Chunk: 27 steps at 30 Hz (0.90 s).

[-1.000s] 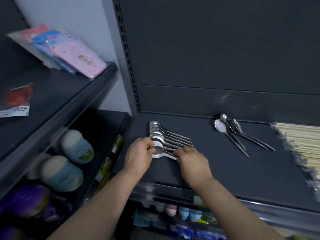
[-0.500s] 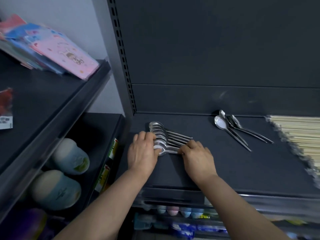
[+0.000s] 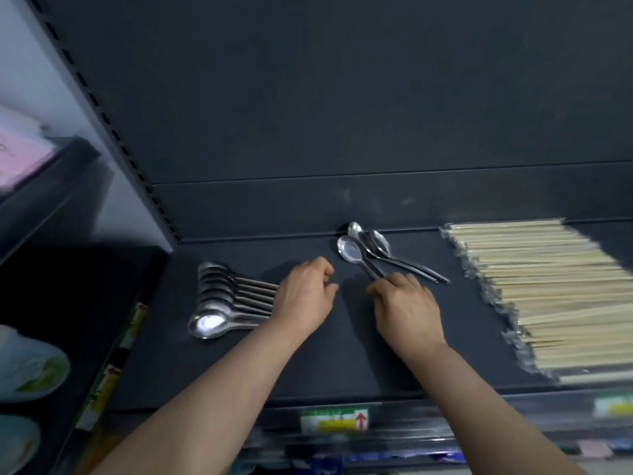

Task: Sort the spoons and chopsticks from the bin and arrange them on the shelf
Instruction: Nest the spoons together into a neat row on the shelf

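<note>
right grip (image 3: 406, 303) pinches a loose spoon (image 3: 351, 252) on the dark shelf (image 3: 342, 365).

A dark shelf (image 3: 342, 354) fills the centre. At centre left lies a spoon row (image 3: 219, 296), bowls overlapping. The left grip (image 3: 305, 296) covers their handle ends, fingers loosely curled. The right grip (image 3: 407, 310), centre, touches a handle among loose spoons (image 3: 363, 248); any pinch is unclear. Wrapped chopsticks (image 3: 548, 286) are stacked at right.
</note>
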Each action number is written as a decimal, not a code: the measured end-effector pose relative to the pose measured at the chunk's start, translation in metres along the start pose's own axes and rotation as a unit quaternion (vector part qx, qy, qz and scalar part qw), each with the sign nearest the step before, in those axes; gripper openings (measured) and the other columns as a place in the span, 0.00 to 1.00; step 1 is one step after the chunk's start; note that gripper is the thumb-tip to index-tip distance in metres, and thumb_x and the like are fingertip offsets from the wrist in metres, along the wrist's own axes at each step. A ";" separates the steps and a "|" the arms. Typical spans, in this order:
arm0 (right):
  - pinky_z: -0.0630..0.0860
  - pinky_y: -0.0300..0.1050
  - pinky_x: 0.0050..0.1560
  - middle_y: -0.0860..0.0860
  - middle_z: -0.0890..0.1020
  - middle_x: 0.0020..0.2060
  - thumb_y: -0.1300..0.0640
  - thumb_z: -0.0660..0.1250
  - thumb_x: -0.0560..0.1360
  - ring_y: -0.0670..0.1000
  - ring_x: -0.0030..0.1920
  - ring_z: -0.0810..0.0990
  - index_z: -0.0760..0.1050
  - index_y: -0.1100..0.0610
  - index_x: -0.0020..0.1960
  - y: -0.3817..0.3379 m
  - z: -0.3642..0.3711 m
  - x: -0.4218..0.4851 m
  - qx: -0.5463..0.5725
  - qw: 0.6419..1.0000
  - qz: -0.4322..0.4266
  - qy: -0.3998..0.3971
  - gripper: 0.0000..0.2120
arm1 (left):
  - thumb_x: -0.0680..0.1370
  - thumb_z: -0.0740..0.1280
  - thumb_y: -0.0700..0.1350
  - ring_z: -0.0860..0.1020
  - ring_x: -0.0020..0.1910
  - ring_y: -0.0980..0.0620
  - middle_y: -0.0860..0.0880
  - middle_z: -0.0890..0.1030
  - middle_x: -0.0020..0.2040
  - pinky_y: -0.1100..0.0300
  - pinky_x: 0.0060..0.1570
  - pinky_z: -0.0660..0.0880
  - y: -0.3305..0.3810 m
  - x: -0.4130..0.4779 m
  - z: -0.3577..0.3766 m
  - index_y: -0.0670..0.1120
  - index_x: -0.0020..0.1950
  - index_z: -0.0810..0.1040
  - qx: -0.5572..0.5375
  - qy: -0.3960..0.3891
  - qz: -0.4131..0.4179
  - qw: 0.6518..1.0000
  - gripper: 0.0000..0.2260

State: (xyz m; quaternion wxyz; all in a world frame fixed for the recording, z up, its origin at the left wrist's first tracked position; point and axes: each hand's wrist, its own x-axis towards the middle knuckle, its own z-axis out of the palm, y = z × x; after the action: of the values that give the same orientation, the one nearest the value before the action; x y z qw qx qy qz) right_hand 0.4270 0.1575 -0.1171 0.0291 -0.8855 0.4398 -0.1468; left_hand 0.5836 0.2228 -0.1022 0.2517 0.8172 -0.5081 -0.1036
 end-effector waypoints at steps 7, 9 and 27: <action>0.68 0.48 0.56 0.49 0.76 0.58 0.57 0.59 0.78 0.53 0.60 0.71 0.73 0.49 0.65 0.069 -0.015 0.033 0.011 0.999 0.011 -0.052 0.16 | 0.78 0.66 0.46 0.72 0.66 0.42 0.42 0.73 0.68 0.53 0.62 0.68 0.041 0.065 0.037 0.43 0.71 0.66 -0.075 0.027 -0.159 0.984 0.22; 0.67 0.50 0.58 0.49 0.74 0.60 0.55 0.57 0.79 0.53 0.62 0.69 0.69 0.48 0.68 0.078 -0.015 0.041 0.017 0.997 0.008 -0.076 0.18 | 0.78 0.66 0.46 0.73 0.66 0.43 0.45 0.75 0.67 0.53 0.62 0.70 0.042 0.073 0.045 0.46 0.72 0.66 -0.087 0.034 -0.191 0.977 0.23; 0.71 0.43 0.54 0.53 0.82 0.56 0.49 0.58 0.81 0.55 0.59 0.78 0.76 0.54 0.61 0.109 -0.031 0.076 0.265 0.947 0.098 -0.153 0.15 | 0.78 0.64 0.45 0.80 0.42 0.49 0.50 0.83 0.40 0.56 0.40 0.77 0.096 0.101 0.041 0.47 0.47 0.79 -0.027 0.071 -0.124 0.989 0.05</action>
State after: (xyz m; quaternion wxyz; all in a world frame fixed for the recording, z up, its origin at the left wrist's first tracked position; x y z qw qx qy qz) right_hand 0.3772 0.0334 -0.0896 0.3436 -0.8106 0.4597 -0.1167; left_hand 0.5380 0.0866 -0.0783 0.2949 0.8719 -0.3807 -0.0894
